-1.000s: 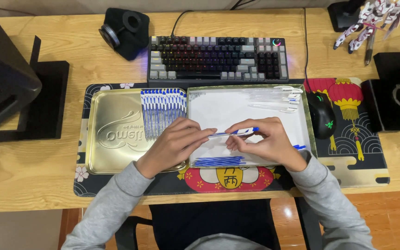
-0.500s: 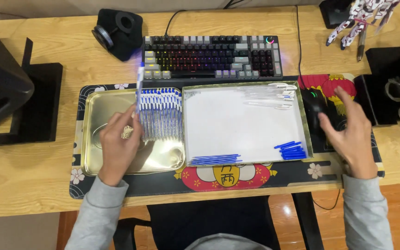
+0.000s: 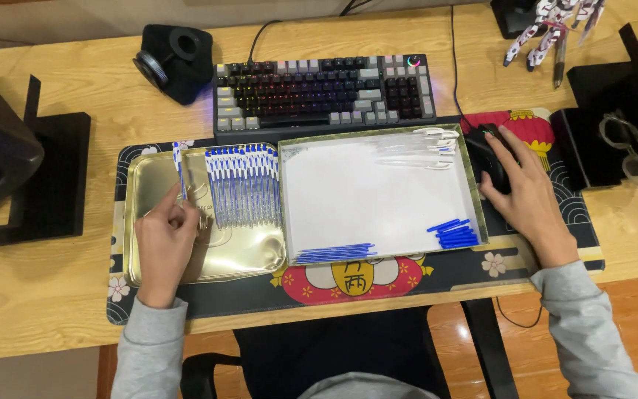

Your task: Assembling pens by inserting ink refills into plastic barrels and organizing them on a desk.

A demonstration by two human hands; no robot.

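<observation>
On the wooden desk (image 3: 60,295) lies a dark patterned desk mat (image 3: 437,273). On it, a shiny gold metal tray (image 3: 156,170) sits left of a shallow white-lined tray (image 3: 363,199). Assembled blue-and-white pens (image 3: 244,185) lie in the gold tray. A dark mechanical keyboard (image 3: 326,92) sits behind both trays.

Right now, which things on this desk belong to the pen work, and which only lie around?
In use:
- pen in left hand
- row of pens in metal tray
- white tray with blue caps

Lying about:
- keyboard
- mouse under right hand
- glasses
</observation>
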